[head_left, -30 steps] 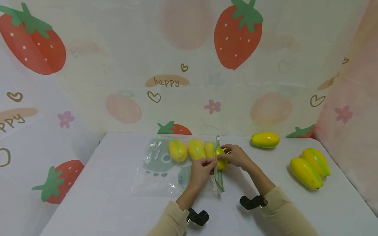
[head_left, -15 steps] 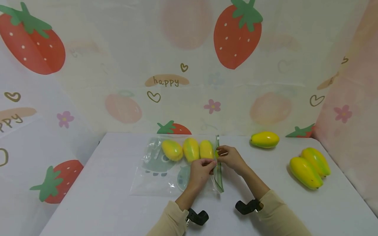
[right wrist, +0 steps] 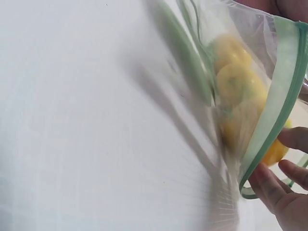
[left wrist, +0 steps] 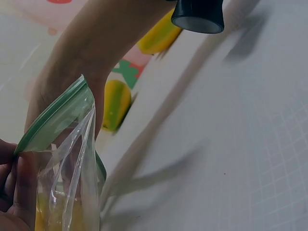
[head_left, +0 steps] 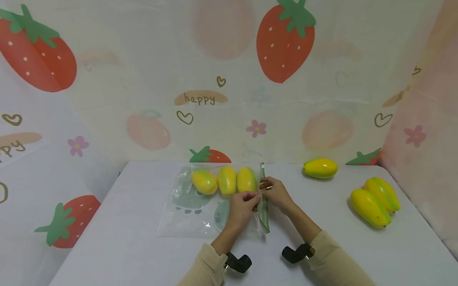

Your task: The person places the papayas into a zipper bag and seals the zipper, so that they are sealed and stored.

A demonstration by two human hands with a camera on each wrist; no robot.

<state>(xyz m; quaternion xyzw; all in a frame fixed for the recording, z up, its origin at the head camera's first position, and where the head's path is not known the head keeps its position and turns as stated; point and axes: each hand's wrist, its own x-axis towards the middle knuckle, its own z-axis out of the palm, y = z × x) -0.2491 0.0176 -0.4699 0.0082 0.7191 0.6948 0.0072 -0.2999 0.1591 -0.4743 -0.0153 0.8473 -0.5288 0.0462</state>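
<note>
A clear zip bag (head_left: 179, 222) with a green zip edge lies on the white table, its mouth to the right. Three yellow-green fruits, papaya-like in shape, sit inside: a left one (head_left: 204, 182), a middle one (head_left: 227, 180) and a right one (head_left: 246, 179) nearest the mouth. My left hand (head_left: 241, 208) pinches the bag's near edge at the mouth; the left wrist view shows thumb and finger on the green strip (left wrist: 53, 118). My right hand (head_left: 276, 194) is at the mouth, fingers spread around the rim in the right wrist view, fingertips close to a fruit (right wrist: 275, 153); contact is unclear.
One more such fruit (head_left: 320, 168) lies at the back right. Two others, a front one (head_left: 370, 208) and a rear one (head_left: 383, 194), lie together farther right. A printed cloth wall (head_left: 150, 75) stands behind the table (head_left: 118, 246).
The fruit at the mouth has gone fully into the bag, and the others have shifted left. My right hand has moved slightly left to the opening. The left hand stays put.
</note>
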